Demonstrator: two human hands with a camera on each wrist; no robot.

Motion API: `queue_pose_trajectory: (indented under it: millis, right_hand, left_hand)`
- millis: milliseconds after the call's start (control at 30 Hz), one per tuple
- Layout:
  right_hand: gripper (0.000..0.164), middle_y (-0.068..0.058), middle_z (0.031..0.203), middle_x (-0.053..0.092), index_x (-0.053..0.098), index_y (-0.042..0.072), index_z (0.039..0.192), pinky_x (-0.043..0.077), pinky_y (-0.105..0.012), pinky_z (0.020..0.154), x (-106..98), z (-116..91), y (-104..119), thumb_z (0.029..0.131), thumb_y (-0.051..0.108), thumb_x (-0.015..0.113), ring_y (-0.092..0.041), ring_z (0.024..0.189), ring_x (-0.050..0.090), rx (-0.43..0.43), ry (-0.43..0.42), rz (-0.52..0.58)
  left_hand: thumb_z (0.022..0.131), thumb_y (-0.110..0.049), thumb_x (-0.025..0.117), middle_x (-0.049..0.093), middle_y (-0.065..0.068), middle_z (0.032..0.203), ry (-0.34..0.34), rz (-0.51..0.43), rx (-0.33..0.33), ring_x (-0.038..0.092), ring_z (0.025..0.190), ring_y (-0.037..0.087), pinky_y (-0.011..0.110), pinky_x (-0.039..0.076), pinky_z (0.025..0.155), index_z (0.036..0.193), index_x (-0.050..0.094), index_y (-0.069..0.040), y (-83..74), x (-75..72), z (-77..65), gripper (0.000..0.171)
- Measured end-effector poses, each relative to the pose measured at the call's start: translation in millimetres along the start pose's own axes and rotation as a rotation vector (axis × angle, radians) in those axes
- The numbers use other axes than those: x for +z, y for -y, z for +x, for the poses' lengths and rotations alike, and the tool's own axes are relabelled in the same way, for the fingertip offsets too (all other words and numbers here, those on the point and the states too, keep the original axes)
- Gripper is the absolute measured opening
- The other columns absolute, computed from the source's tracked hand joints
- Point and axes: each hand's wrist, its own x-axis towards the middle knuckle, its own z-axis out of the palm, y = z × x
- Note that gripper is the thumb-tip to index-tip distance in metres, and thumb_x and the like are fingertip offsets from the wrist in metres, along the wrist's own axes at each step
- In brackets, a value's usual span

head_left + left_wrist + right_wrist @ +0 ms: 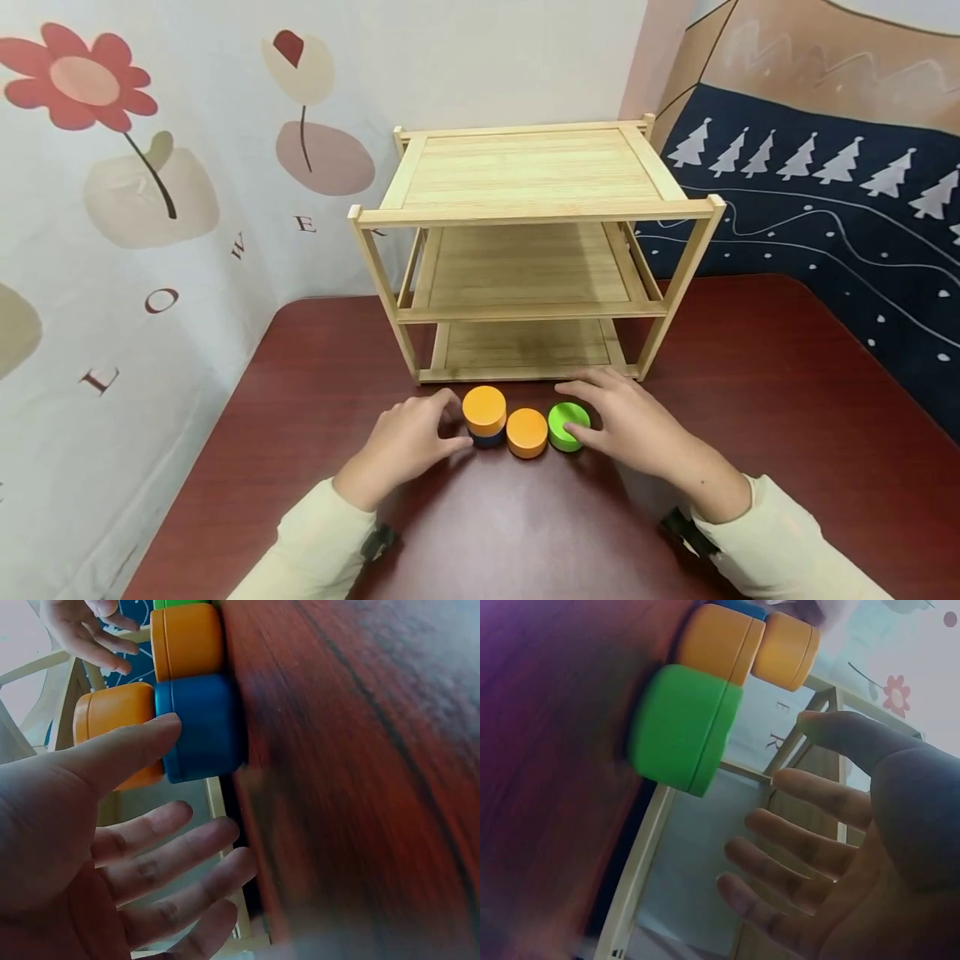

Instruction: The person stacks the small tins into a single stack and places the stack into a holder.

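Observation:
Three small round jars stand in a row on the table, and a second orange jar sits stacked on the dark blue jar at the left end. Between the ends is the other orange jar; a green jar ends the row on the right. My left hand is beside the stack, fingers spread, its thumb tip overlapping the blue jar in the left wrist view; contact is unclear. Over at the green jar, my right hand has its fingers apart and holds nothing; the right wrist view shows a gap.
Just behind the jars stands a three-tier wooden shelf on the dark red table. Patterned cloth hangs behind and to the left, with a navy tree-print panel on the right.

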Motion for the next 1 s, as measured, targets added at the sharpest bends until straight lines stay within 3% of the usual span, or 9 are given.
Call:
queue_pose_trajectory:
  millis: [167,533,1000]
  right_hand:
    - [0.046,-0.011,0.131,0.064,0.069,0.011,0.124,0.048,-0.053,0.102,5.8,-4.3,-2.5,0.082,0.024,0.082,-0.036,0.125,0.058,-0.015,-0.002,0.016]
    - [0.041,-0.008,0.128,0.066,0.072,0.013,0.119,0.053,-0.045,0.097,12.1,-7.0,-5.0,0.08,0.022,0.084,-0.028,0.122,0.062,-0.06,-0.018,0.024]
    - [0.041,-0.008,0.13,0.065,0.072,0.014,0.12,0.055,-0.043,0.09,14.7,-5.1,-4.9,0.082,0.02,0.083,-0.027,0.118,0.064,-0.069,0.056,-0.013]
  left_hand:
    - [0.077,-0.04,0.085,0.068,-0.01,0.083,0.018,-0.016,0.015,0.063,0.072,0.013,0.039,0.05,0.066,0.098,0.064,-0.021,0.2,5.1,5.2,0.035]
    - [0.081,-0.04,0.082,0.071,-0.007,0.092,0.001,0.009,0.056,0.069,0.086,0.017,0.043,0.054,0.073,0.098,0.066,-0.019,4.3,13.5,3.7,0.031]
    - [0.086,-0.041,0.077,0.07,-0.003,0.093,-0.032,0.059,0.081,0.067,0.093,0.021,0.047,0.054,0.079,0.104,0.066,-0.015,3.6,15.3,0.3,0.033]
